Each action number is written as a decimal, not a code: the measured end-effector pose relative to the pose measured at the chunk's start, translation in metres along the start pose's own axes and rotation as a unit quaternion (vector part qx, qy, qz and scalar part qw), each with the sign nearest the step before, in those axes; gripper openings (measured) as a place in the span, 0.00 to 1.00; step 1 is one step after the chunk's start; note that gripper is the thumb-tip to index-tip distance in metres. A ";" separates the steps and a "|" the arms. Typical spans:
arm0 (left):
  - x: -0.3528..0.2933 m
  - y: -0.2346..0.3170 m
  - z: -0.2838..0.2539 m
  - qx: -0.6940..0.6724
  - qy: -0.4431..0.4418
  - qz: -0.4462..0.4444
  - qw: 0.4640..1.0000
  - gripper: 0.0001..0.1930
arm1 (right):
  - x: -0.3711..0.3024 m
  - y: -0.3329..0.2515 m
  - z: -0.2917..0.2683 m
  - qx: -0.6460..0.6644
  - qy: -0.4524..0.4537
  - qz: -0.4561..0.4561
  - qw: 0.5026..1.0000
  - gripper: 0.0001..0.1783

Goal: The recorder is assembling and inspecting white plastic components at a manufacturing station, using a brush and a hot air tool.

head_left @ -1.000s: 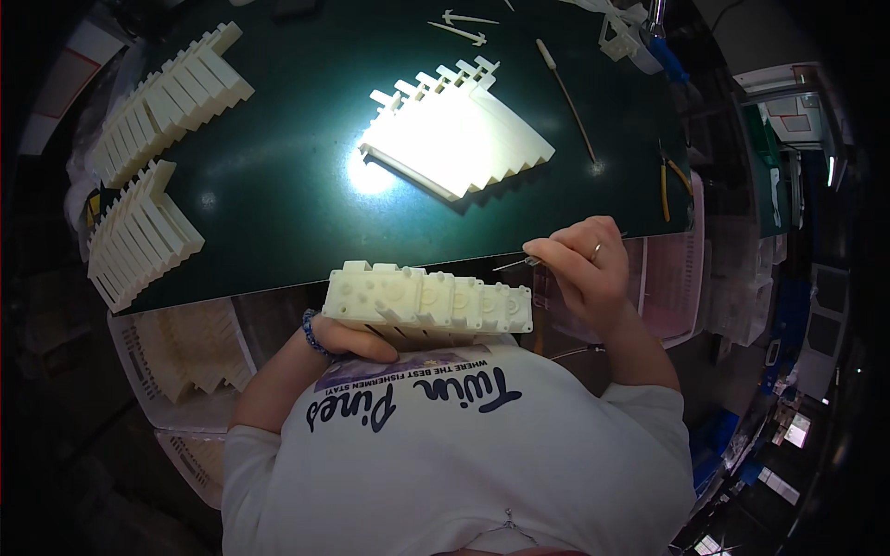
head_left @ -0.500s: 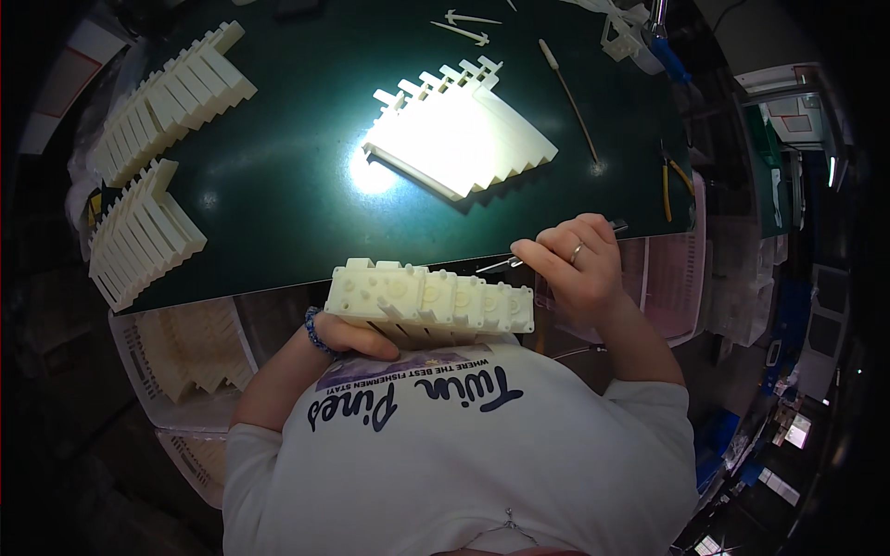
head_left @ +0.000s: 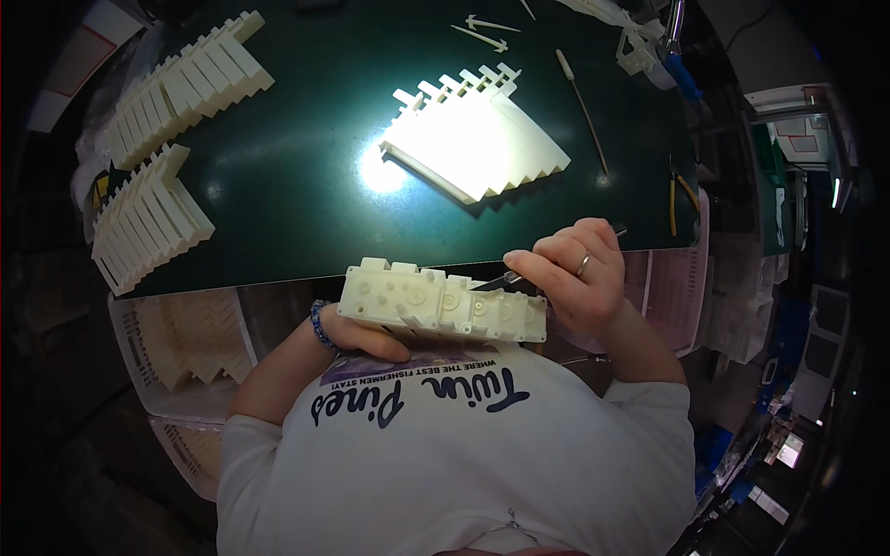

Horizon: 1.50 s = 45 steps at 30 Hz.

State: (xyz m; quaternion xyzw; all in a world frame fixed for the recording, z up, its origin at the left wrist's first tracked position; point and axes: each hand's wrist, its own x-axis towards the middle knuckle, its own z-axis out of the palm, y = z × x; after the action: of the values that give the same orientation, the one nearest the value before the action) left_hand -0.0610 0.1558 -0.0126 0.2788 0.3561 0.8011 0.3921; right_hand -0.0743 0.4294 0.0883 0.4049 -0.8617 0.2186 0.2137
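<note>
My left hand (head_left: 363,340) grips a cream-coloured moulded plastic block (head_left: 431,298) near the front of my shirt, its thumb along the lower edge. The block's stepped face, with round bosses and small holes, is turned up. My right hand (head_left: 579,278) is closed around a slim craft knife (head_left: 494,282). The blade reaches over the block's upper edge near the middle; whether it touches the plastic I cannot tell. The left fingers under the block are hidden.
A similar stepped plastic block (head_left: 473,139) lies under bright light on the dark green table (head_left: 306,204). More blocks (head_left: 153,222) stand at the left. A swab-like stick (head_left: 582,111), yellow-handled pliers (head_left: 674,199) and thin plastic scraps (head_left: 480,37) lie farther off. Crates (head_left: 190,352) sit below the edge.
The craft knife's blade has come left and down, from beside the block to over its upper edge. The block is tilted slightly differently. The whole view has shifted a little.
</note>
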 end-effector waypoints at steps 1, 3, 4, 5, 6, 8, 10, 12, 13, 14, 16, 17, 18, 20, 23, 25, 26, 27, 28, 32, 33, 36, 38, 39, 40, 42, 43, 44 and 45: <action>-0.001 0.000 -0.001 -0.001 0.001 -0.007 1.000 0.39 | -0.001 0.002 0.000 -0.008 -0.001 -0.006 1.000 0.11; -0.001 0.000 -0.001 -0.001 0.001 -0.014 1.000 0.38 | -0.001 0.003 0.002 -0.017 -0.001 -0.012 1.000 0.11; -0.001 0.001 0.000 -0.016 0.007 -0.019 1.000 0.38 | 0.000 0.004 0.003 -0.017 -0.003 -0.010 1.000 0.11; -0.001 0.001 0.000 -0.031 0.013 -0.025 0.999 0.38 | 0.000 0.005 0.004 -0.017 -0.005 -0.008 1.000 0.11; -0.001 0.001 -0.001 -0.031 0.014 -0.024 0.999 0.38 | 0.000 0.007 0.006 -0.017 -0.005 -0.009 1.000 0.11; 0.000 0.000 -0.005 0.080 -0.040 0.019 0.996 0.37 | -0.001 0.011 0.012 -0.062 -0.038 -0.002 0.997 0.11; 0.003 0.007 -0.004 0.104 -0.061 0.013 0.993 0.37 | -0.014 0.019 0.022 -0.055 -0.061 0.019 0.996 0.11; 0.003 0.007 -0.001 0.134 -0.061 0.014 0.989 0.37 | -0.007 0.021 0.021 -0.035 -0.083 0.024 0.996 0.11; 0.004 0.005 0.000 0.071 -0.041 -0.016 0.996 0.37 | 0.000 0.015 0.011 -0.007 -0.045 0.029 0.999 0.11; 0.002 0.004 0.001 0.007 -0.023 -0.049 0.999 0.37 | 0.010 0.006 0.002 0.021 -0.006 0.038 0.999 0.10; -0.001 0.002 0.000 0.018 -0.022 -0.063 0.998 0.37 | 0.019 -0.002 0.001 0.033 -0.001 0.021 0.999 0.10; -0.001 0.002 0.000 0.020 -0.025 -0.058 0.998 0.37 | 0.022 -0.003 0.002 0.031 -0.002 0.001 1.000 0.10; -0.001 0.002 -0.001 0.022 -0.027 -0.053 0.998 0.36 | 0.023 -0.004 0.004 0.029 -0.003 -0.018 0.999 0.10; -0.004 -0.001 -0.001 0.022 -0.025 -0.051 0.998 0.36 | 0.024 -0.005 0.005 0.032 -0.009 -0.022 0.999 0.11; -0.005 -0.001 0.001 -0.003 -0.014 -0.062 0.998 0.36 | 0.024 -0.005 0.005 0.019 -0.021 -0.026 0.999 0.12; -0.005 -0.001 0.002 -0.027 -0.005 -0.076 0.997 0.36 | 0.025 -0.004 0.005 -0.004 -0.023 -0.030 0.999 0.12; -0.005 -0.001 0.002 -0.040 -0.001 -0.082 0.996 0.36 | 0.026 -0.004 0.005 -0.004 -0.023 -0.029 0.999 0.12; -0.005 -0.001 0.002 -0.052 0.003 -0.087 0.995 0.37 | 0.027 -0.003 0.004 -0.005 -0.034 -0.026 0.999 0.12; -0.005 -0.001 0.001 -0.052 0.002 -0.087 0.995 0.37 | 0.029 -0.002 0.003 -0.006 -0.044 -0.022 0.999 0.12; -0.001 0.001 -0.003 0.065 -0.045 -0.070 0.994 0.36 | 0.023 0.014 0.013 -0.041 -0.062 -0.018 0.997 0.12; -0.001 0.003 -0.003 0.223 -0.101 -0.017 0.969 0.36 | 0.017 0.023 0.020 -0.064 -0.090 -0.014 0.994 0.12; -0.005 -0.003 -0.004 0.087 -0.063 -0.049 0.993 0.35 | 0.013 0.035 0.018 -0.066 -0.096 -0.006 0.993 0.13; -0.010 -0.008 -0.001 0.022 -0.027 -0.065 0.997 0.35 | 0.014 0.045 0.008 -0.069 0.014 0.076 0.995 0.12; -0.014 -0.009 -0.003 0.024 0.012 -0.020 0.999 0.35 | 0.011 0.055 0.008 -0.074 0.039 0.125 0.989 0.11; -0.018 -0.010 -0.007 0.027 0.051 0.026 0.998 0.35 | 0.003 0.069 0.011 -0.078 0.065 0.173 0.980 0.10; -0.021 -0.006 -0.012 -0.166 0.106 0.067 0.978 0.42 | -0.025 0.104 0.015 -0.093 0.067 0.278 0.954 0.09; -0.017 0.012 -0.011 -0.195 0.134 0.096 0.967 0.43 | -0.039 0.116 0.016 -0.101 0.031 0.365 0.925 0.11; -0.015 0.031 -0.010 -0.224 0.162 0.123 0.953 0.43 | -0.052 0.128 0.018 -0.101 0.036 0.362 0.926 0.11; -0.017 0.038 -0.013 -0.239 0.224 0.165 0.930 0.43 | -0.061 0.138 0.022 -0.119 0.008 0.386 0.915 0.13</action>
State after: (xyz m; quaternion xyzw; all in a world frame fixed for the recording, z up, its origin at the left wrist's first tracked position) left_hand -0.0780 0.1200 0.0069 0.0450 0.1819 0.9575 0.2193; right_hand -0.1521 0.5342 0.0090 0.0101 -0.9688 0.1834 0.1663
